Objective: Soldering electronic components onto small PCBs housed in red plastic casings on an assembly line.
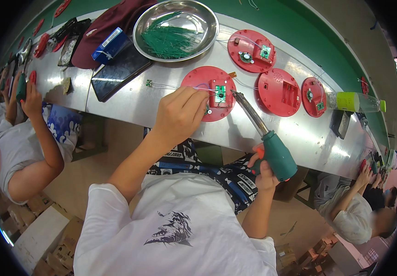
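My right hand grips the green handle of a soldering gun. The gun's metal tip reaches the right edge of a small green circuit board. That board sits on a round red plastic housing lying on the metal bench. My left hand rests over the housing's left side, fingers pinched together just left of the board. Whatever they hold is too small or hidden to name. Thin wires run left from the housing to a tiny green board.
A steel bowl of green wires stands at the back. More red housings lie to the right, before a plastic bottle. Left are a black tablet-like slab, a blue box and a maroon cap. Co-workers sit on both sides.
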